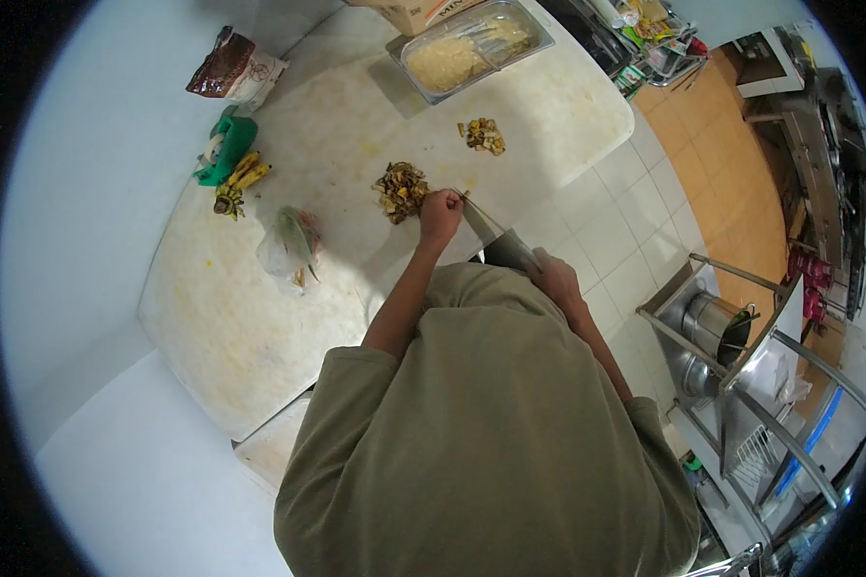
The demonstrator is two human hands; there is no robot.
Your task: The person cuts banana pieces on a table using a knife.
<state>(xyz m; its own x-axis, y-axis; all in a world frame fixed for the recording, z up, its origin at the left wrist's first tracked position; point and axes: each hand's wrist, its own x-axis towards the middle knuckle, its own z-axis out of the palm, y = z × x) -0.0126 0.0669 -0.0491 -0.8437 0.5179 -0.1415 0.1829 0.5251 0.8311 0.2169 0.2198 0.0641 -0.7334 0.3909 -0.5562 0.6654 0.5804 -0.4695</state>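
My left hand (441, 217) is closed in a pinch on the white table (342, 154), beside a heap of chopped brown-and-yellow pieces (401, 191). What its fingertips hold is too small to make out. My right hand (556, 278), near the table's front edge, is wrapped round the handle end of a large knife (508, 250). The wide grey blade points toward my left fingertips. A smaller pile of similar chopped pieces (485, 136) lies farther back and to the right.
A steel pan (441, 94) of pale mash with a utensil stands at the back by a cardboard box (416, 13). Left are bananas (246, 175), a green tape dispenser (227, 144), a brown-and-white bag (238, 71) and a plastic bag (287, 248). A metal cart with a pot (710, 322) stands right.
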